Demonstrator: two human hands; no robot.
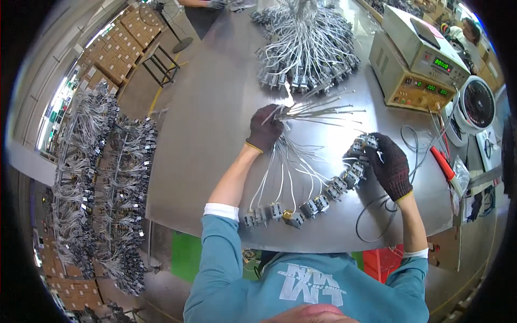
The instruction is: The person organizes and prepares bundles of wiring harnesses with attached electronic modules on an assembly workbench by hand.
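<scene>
My left hand (pixel 267 129), in a dark knitted glove, is closed around a bundle of grey and white wires (pixel 318 113). The wires' loose ends fan out to the right of the fist. Below it, more wires spread down to a curved row of small grey block-shaped electrical parts (pixel 336 187) lying on the metal table. At the row's upper right end, my gloved right hand (pixel 390 166) curls its fingers on one of these grey electrical parts (pixel 365 142). Its fingertips are partly hidden by the part and the glove.
A large heap of similar wired parts (pixel 307 48) covers the table's far end. Stacked bench instruments (pixel 417 64) and a white fan (pixel 476 102) stand at right, near a red-handled tool (pixel 442 163) and a loose black cable (pixel 360 229). Loaded racks (pixel 81 183) stand left.
</scene>
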